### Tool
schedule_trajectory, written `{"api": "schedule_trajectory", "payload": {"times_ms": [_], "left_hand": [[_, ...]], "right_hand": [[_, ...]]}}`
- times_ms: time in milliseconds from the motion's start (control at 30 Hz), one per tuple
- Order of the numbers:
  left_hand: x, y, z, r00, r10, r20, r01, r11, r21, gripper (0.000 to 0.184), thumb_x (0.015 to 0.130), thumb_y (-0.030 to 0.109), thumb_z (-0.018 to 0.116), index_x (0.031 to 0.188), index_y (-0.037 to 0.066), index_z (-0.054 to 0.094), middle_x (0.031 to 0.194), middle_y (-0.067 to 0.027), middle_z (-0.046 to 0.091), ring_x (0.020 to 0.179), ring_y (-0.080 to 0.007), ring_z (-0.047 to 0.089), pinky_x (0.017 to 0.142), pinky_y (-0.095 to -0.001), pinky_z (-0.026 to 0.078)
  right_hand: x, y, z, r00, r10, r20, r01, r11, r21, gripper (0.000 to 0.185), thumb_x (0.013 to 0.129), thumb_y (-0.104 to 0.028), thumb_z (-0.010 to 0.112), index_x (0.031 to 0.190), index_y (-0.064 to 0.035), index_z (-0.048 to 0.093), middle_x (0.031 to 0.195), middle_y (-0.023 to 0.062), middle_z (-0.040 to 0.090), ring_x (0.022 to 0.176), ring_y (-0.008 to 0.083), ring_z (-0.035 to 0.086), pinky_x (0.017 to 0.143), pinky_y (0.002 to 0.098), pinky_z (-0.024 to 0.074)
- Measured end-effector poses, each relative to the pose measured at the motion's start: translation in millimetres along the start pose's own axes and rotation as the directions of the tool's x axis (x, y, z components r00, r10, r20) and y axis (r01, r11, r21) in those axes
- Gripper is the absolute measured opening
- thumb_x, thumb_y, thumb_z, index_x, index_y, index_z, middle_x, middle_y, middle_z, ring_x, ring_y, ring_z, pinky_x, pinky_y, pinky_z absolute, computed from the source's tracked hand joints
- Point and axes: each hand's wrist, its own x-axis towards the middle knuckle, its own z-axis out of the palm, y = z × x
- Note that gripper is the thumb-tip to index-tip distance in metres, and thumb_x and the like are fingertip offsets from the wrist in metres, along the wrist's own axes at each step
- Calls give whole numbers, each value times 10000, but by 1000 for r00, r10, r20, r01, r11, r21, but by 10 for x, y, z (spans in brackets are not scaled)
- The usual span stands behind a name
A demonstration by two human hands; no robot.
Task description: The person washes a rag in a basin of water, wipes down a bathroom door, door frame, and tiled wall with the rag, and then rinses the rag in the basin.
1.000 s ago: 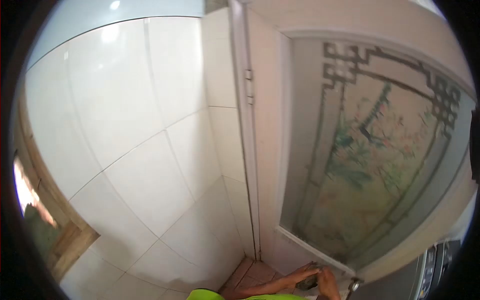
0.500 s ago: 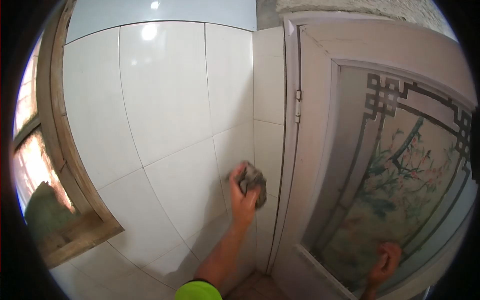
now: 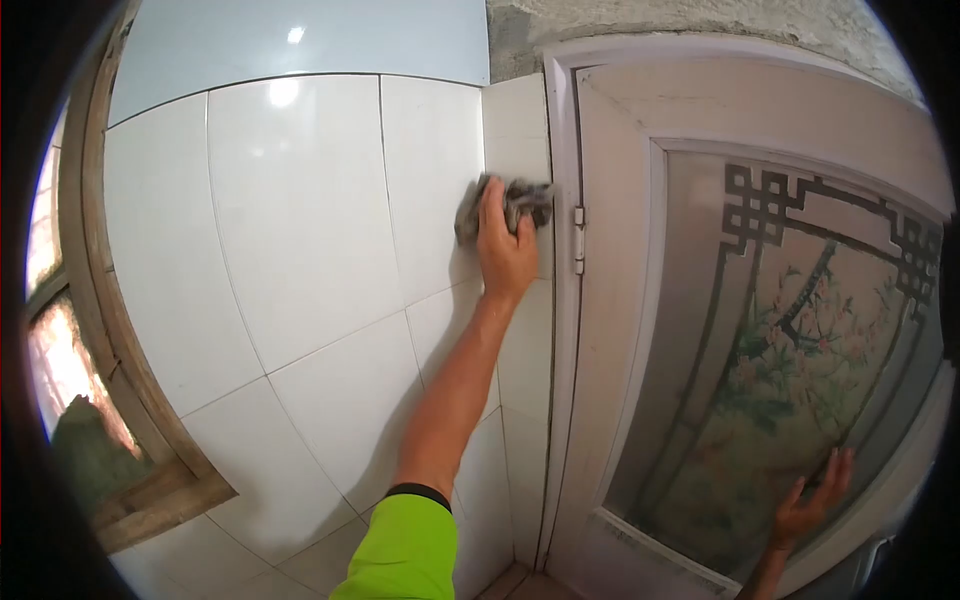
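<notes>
My left hand is closed around a crumpled dark grey rag and presses it to the corner of the white tiled wall, in the upper middle of the head view. Part of the rag is covered by the fingers. Lower right, my right hand is open with its fingers apart and nothing in it. It is in front of the door's frosted glass panel, which has a dark lattice and a painted blossom branch; whether it touches the glass I cannot tell.
A pale door frame with a hinge stands just right of the tiled corner. On the left is a wooden window frame with a dark green shape at its lower pane. Rough cement runs above the door.
My left hand has moved up along the corner with the rag, its arm now stretched out. My right hand has gone from curled to spread and shifted right and slightly up.
</notes>
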Motion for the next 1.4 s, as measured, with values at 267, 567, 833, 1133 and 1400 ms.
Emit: {"api": "schedule_trajectory", "payload": {"times_ms": [267,567,833,1133,1400], "left_hand": [[1723,183,364,999,48,25,-48,999,6,466,822,108,656,1256,-6,529,1275,-223,583,1164,-365,571,995,-417,443],[1667,471,721,908,420,18,-394,835,386,170,759,98,652,918,36,664,1057,-82,625,999,-341,589,858,-437,490],[734,590,78,812,230,537,-464,813,353,117,790,68,546,850,23,637,1035,-120,580,819,-369,603,713,-487,499],[-135,498,-206,915,104,390,-209,949,236,163,768,39,617,924,-2,640,986,-142,611,828,-360,613,712,-462,497],[854,441,294,996,89,19,-91,965,246,173,812,115,604,917,-19,628,932,-194,616,803,-407,595,722,-490,480]], "right_hand": [[101,127,545,999,-34,-22,33,999,-15,523,903,-144,526,1392,25,454,1467,188,407,1390,354,340,1160,497,242],[137,101,736,990,-94,-103,86,994,-72,536,923,-193,461,1411,27,426,1472,187,406,1398,351,345,1168,506,230],[85,185,769,996,-53,-73,45,994,-104,520,919,-168,459,1403,18,439,1459,182,428,1387,337,366,1168,489,242],[73,221,723,995,-39,-93,37,999,-23,549,853,-92,505,1391,5,456,1453,170,439,1391,336,355,1171,500,225],[18,322,770,992,-77,-99,73,996,-47,567,845,-129,505,1392,12,453,1452,183,439,1393,348,352,1167,521,227]]}}
